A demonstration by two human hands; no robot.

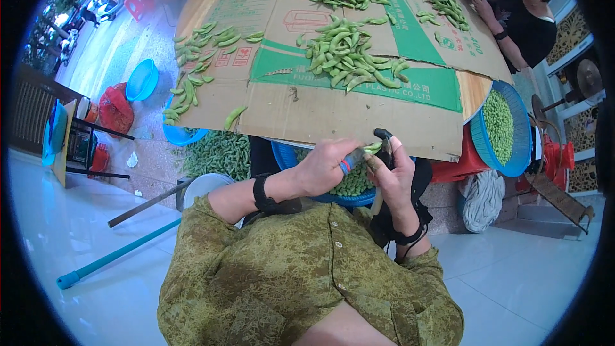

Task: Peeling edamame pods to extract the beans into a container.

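"What does the left grip (327,165) have?"
"One green pod (371,148), pinched at the fingertips, with the right grip (395,176) closed on it too."
"Where's that pod?"
"At the near edge of the bench (475,93), over a blue basket (346,200) with beans (351,186) in it."
"And on the bench?"
"Flattened cardboard (307,115), with a heap of pods (346,54) on it and more strewn at the left."
"Farther out?"
"A second blue basket (526,147), full of beans, at the bench's right side, and beyond it a co-worker (535,29) in black."
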